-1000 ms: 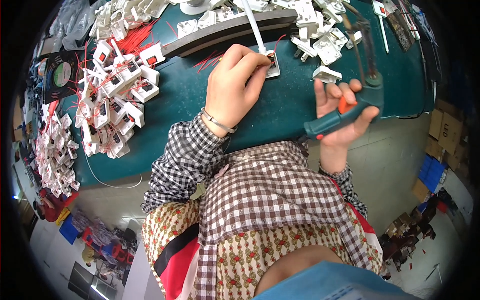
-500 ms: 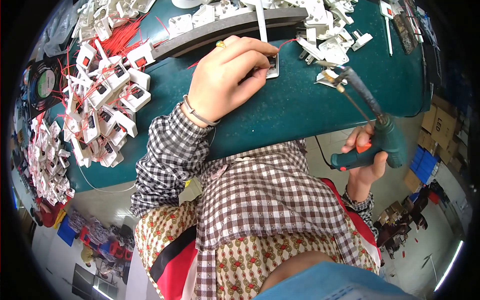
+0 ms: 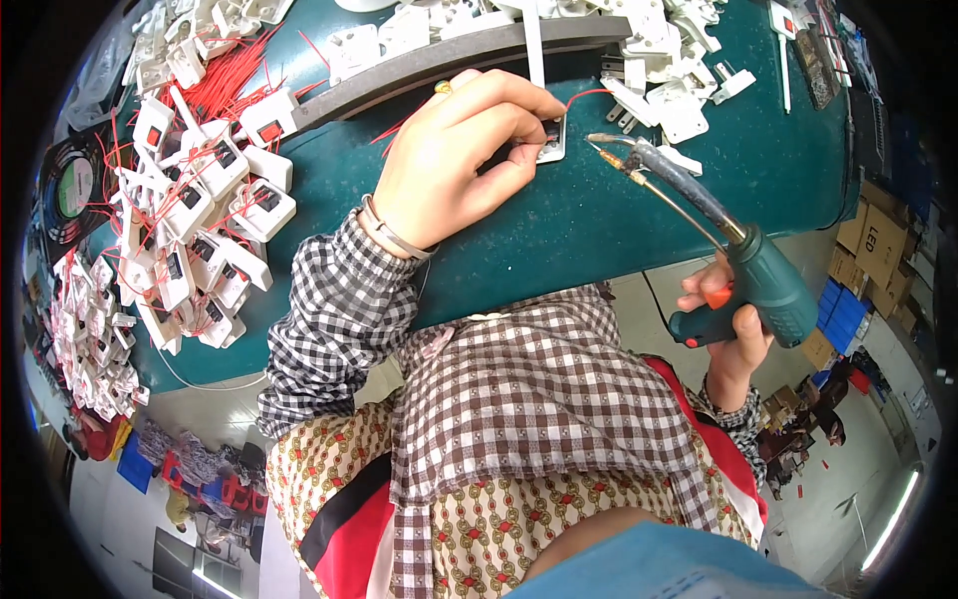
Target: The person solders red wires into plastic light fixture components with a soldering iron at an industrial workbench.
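On the green table, my left hand [image 3: 454, 165] rests over a small white plastic housing [image 3: 551, 153], which it partly covers. Its thumb and fingers are pinched together, and a short red wire [image 3: 587, 95] comes out at the fingertips toward the right. My right hand [image 3: 736, 359] is closed round the handle of a dark green soldering gun [image 3: 776, 290] with a red trigger. The gun's metal tip [image 3: 604, 145] points left, a short way from the housing and apart from it. A white stem [image 3: 533, 50] runs up from the housing.
A dark curved bar [image 3: 459, 60] crosses the table behind the housing. At the left lie heaped white switch housings [image 3: 205, 235] with red wires, and a bundle of red wires [image 3: 235, 75]. White plug parts [image 3: 679, 110] are piled at the back right. The table's front edge is near my apron.
The soldering gun's tip has moved left, closer to the housing under my left hand. My left hand keeps its pinch in nearly the same place.
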`<control>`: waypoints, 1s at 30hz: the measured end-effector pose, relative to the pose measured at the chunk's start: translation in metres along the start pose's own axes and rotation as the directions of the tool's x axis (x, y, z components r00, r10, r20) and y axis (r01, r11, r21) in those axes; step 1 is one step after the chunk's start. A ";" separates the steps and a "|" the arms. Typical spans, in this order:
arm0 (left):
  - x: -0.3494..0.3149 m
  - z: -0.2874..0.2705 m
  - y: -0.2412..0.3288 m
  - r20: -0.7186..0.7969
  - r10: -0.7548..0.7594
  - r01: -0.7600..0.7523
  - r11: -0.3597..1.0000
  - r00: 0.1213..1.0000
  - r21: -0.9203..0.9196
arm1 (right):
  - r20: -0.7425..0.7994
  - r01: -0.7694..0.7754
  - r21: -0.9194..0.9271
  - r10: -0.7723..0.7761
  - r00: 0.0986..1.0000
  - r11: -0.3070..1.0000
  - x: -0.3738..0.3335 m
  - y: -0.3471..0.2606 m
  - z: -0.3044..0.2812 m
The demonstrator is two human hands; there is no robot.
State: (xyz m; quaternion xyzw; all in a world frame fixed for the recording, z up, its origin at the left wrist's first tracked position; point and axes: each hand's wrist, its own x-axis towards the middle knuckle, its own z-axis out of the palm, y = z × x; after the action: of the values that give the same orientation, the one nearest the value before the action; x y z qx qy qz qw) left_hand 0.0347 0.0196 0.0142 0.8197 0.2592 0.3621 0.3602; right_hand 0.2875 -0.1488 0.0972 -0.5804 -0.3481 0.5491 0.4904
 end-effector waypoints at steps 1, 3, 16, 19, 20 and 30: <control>0.000 0.000 -0.001 0.000 -0.002 0.002 1.000 1.000 -0.002 | -0.008 -0.011 -0.021 0.010 1.000 1.000 0.001 -0.002 0.001; -0.001 0.001 -0.002 -0.007 -0.022 0.022 0.998 1.000 -0.066 | -0.001 -0.020 -0.068 0.020 1.000 0.997 0.002 -0.004 0.002; 0.001 0.000 -0.004 0.005 -0.007 0.008 0.995 1.000 -0.095 | -0.015 -0.126 -0.067 0.125 0.992 0.990 0.009 -0.016 0.005; 0.002 0.001 -0.004 0.007 -0.008 0.008 0.995 1.000 -0.099 | -0.072 -0.130 -0.201 0.118 0.990 0.971 0.009 -0.018 0.011; 0.002 0.001 -0.004 0.005 -0.006 0.006 0.995 1.000 -0.100 | -0.071 -0.132 -0.202 0.119 0.990 0.970 0.009 -0.018 0.011; 0.002 0.002 -0.004 0.002 0.011 -0.011 0.994 1.000 -0.108 | -0.023 -0.133 -0.214 0.131 0.991 0.968 0.012 -0.023 0.012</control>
State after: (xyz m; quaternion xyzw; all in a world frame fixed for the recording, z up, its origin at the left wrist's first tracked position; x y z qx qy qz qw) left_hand 0.0365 0.0230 0.0110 0.8009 0.2343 0.3764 0.4024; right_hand 0.2806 -0.1290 0.1165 -0.6543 -0.3637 0.5370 0.3889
